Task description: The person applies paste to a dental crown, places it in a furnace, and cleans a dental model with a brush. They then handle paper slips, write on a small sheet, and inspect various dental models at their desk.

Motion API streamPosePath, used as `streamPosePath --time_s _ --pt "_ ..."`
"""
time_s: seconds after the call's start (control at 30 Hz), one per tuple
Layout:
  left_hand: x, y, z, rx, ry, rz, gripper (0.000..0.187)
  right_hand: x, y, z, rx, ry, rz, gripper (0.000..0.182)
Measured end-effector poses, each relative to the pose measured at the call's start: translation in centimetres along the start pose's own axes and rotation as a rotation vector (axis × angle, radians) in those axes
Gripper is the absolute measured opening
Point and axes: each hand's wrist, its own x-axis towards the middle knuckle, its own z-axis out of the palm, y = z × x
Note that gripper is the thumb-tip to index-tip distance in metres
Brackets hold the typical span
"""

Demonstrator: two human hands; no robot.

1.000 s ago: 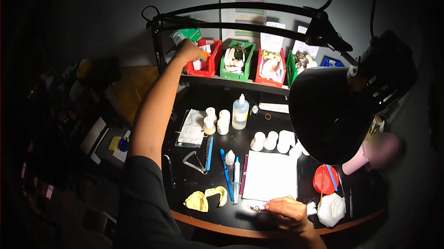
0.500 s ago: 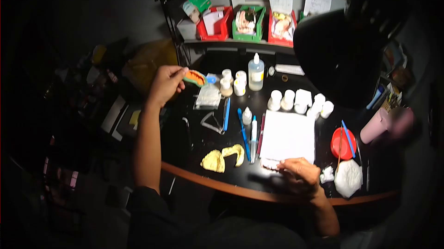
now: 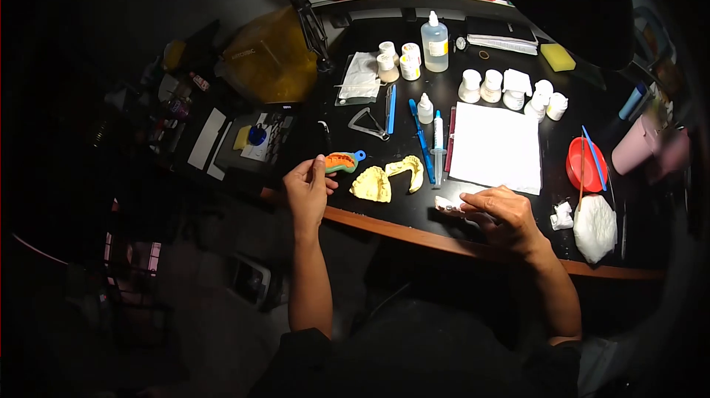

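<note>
My left hand (image 3: 310,189) is closed around one end of a dental impression tray (image 3: 342,162), which has orange and green impression material and a blue handle. Just right of the tray lie two yellow plaster dental models (image 3: 372,185), one of them a thin arch. Over the table's front edge, my right hand (image 3: 504,215) has its fingers closed on a small white piece resembling a row of denture teeth (image 3: 448,205). Its fingers cover part of the piece. Behind this hand, a white pad of paper (image 3: 497,148) lies flat.
Several white-capped jars (image 3: 491,86) stand behind the pad, near a clear bottle (image 3: 435,47). A blue pen (image 3: 421,135) and syringe (image 3: 438,143) lie left of it. At right are a red bowl (image 3: 577,175), white wadding (image 3: 596,228) and a pink cup (image 3: 634,145). A dark lamp (image 3: 584,6) overhangs.
My left hand has brought the impression tray from beside the jars at the back left to the front, near the yellow models. My right hand stays by the front edge. The view has tilted downward.
</note>
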Motion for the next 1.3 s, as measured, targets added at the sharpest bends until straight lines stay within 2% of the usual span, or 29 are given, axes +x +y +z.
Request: streamPosePath --time_s 0.13,0.5,0.63,0.73,0.77,0.87,0.93,1.07,1.1,1.2,1.23,1.3 --pt "-1.1 -0.3 0.4 0.039 0.011 0.005 0.028 0.1 -0.3 -0.5 -0.04 -0.085 0.045 0.044" --pt "-2.7 -3.2 0.1 0.326 0.006 0.126 0.022 0.3 0.2 0.2 0.158 -0.032 0.137 0.046" --pt "-2.9 -1.0 -0.3 0.348 -0.047 0.002 0.023 0.1 0.1 -0.2 0.266 -0.042 0.301 0.05" --pt "-3.3 -0.1 -0.6 0.446 0.006 0.143 0.022 -0.1 -0.1 -0.6 0.405 -0.034 0.447 0.051" --pt "-3.6 0.5 -0.4 0.396 0.029 0.173 0.023 0.0 -0.3 -0.9 0.446 -0.037 0.484 0.051" --pt "-5.4 2.6 1.3 0.207 -0.19 0.345 0.031 0.0 -0.5 -1.2 0.542 -0.03 0.555 0.051" --pt "-6.5 4.6 3.8 0.144 -0.398 0.46 0.042 0.1 -0.5 -1.2 0.564 -0.03 0.566 0.051" --pt "-7.2 4.4 8.5 0.123 -0.596 0.588 0.06 0.0 -0.5 -1.2 0.557 -0.044 0.553 0.05" --pt "-7.3 4.7 9.3 0.097 -0.6 0.567 0.053 0.0 -0.5 -1.2 0.559 -0.042 0.549 0.05" --pt "-7.6 3.4 10.3 0.022 -0.709 0.476 0.046 0.0 -0.5 -1.4 0.566 -0.045 0.533 0.05" --pt "-7.7 3.5 10.6 -0.01 -0.681 0.495 0.037 0.0 -0.5 -1.3 0.573 -0.04 0.528 0.049" --pt "-7.6 3.0 10.5 -0.032 -0.699 0.477 0.032 0.0 -0.5 -1.3 0.584 -0.038 0.518 0.049"
